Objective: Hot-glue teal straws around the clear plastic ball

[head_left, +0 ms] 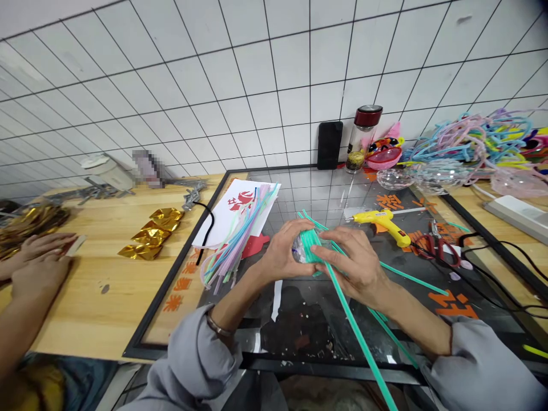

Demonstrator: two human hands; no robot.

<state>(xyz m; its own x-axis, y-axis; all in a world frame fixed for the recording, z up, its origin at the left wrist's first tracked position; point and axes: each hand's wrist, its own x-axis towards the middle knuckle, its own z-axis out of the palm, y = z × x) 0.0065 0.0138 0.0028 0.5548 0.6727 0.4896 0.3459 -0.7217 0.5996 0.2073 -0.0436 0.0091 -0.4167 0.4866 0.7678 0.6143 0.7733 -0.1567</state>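
Observation:
My left hand (285, 251) and my right hand (357, 262) meet over a glass panel (325, 200), both closed round a small clear object wrapped in teal plastic tubes (309, 246). Long teal tubes (359, 337) run from that bundle down toward me and off to the right. What the clear object is cannot be made out behind the fingers.
A bundle of pastel tubes (240, 240) lies on white paper left of my hands. A yellow glue gun (385, 220), red pliers (439, 248) and cables lie right. Gold foil bows (154, 231) sit on the wooden table. Another person's hands (36, 262) rest at the left edge.

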